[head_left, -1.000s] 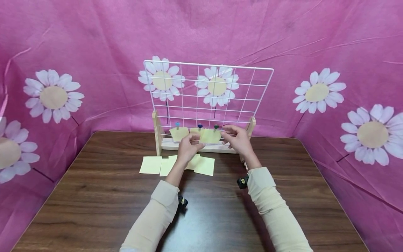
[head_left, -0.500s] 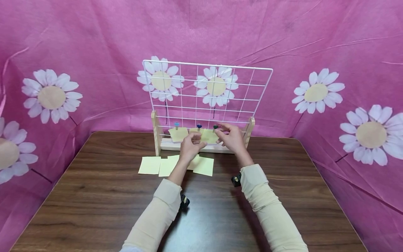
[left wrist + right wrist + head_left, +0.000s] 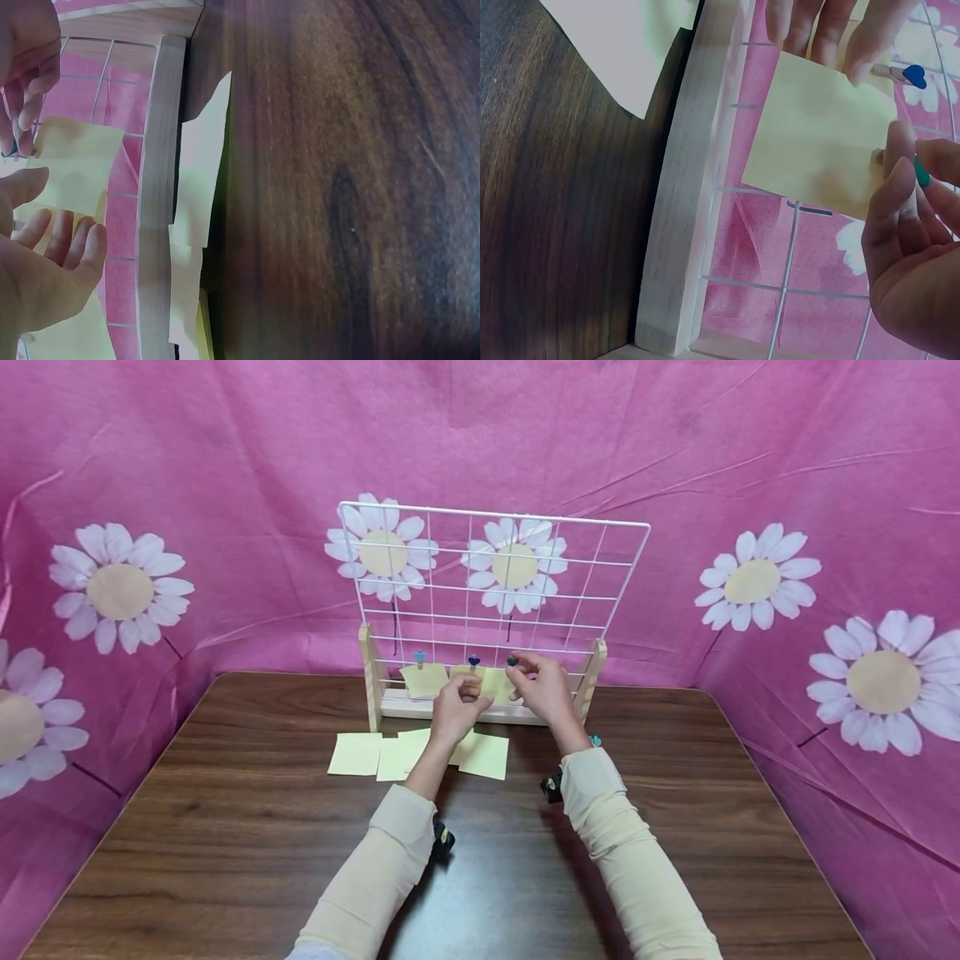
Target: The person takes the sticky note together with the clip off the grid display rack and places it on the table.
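Observation:
In the head view my right hand [image 3: 542,692] is at a wire grid, its fingers pinching a small clothespin with a green heart [image 3: 922,171]. Under that clothespin hangs a yellow sticky note [image 3: 817,135], flat against the grid. My left hand [image 3: 456,708] is just left of it, with fingers loosely bent and thumb and fingers apart. Its thumb [image 3: 30,184] overlaps this note in the left wrist view, while its other fingertips lie at the edge. A clothespin with a dark blue heart [image 3: 913,76] and one with a light blue heart [image 3: 420,657] hold further notes.
The white grid [image 3: 495,517] stands in a wooden base [image 3: 667,247] on a brown table [image 3: 247,835]. Several loose yellow notes [image 3: 355,753] lie in front of it. A teal heart [image 3: 596,741] shows beside the right wrist. A pink flowered cloth [image 3: 247,460] hangs behind.
My right hand has moved left onto the green-heart clothespin. The left hand has shifted slightly right, staying at the notes. The teal heart has come into view beside the right wrist.

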A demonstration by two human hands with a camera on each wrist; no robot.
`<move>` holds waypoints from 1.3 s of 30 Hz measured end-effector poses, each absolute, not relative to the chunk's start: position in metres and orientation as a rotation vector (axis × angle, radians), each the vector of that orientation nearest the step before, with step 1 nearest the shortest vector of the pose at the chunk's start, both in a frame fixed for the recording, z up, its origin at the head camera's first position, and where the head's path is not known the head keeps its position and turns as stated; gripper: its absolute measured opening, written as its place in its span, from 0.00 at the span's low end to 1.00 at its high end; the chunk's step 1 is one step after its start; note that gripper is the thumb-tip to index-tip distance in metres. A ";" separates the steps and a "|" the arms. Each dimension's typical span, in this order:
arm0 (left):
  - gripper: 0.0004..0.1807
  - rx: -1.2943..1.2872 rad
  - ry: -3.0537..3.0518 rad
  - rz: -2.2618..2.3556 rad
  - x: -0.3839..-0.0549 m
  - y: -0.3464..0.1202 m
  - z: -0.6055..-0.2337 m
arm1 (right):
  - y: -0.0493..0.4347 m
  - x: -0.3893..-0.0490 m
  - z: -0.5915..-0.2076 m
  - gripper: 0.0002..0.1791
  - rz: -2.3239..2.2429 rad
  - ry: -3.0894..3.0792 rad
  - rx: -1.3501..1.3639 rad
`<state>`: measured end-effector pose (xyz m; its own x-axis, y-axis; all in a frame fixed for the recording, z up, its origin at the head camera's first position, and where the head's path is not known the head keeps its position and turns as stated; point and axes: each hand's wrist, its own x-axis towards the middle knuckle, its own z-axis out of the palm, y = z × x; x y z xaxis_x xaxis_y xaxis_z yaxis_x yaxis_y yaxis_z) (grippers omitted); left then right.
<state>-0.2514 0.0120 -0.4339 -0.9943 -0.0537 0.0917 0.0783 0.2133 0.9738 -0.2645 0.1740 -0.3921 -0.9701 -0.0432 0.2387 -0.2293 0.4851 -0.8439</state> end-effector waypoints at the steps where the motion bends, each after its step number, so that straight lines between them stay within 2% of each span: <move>1: 0.20 -0.024 -2.368 -1.897 -0.251 0.012 -0.433 | 0.174 -0.265 -0.392 0.20 1.475 -2.542 0.232; 39: 0.06 0.032 -2.258 -1.951 -0.250 0.029 -0.425 | 0.169 -0.265 -0.389 0.12 1.475 -2.441 0.145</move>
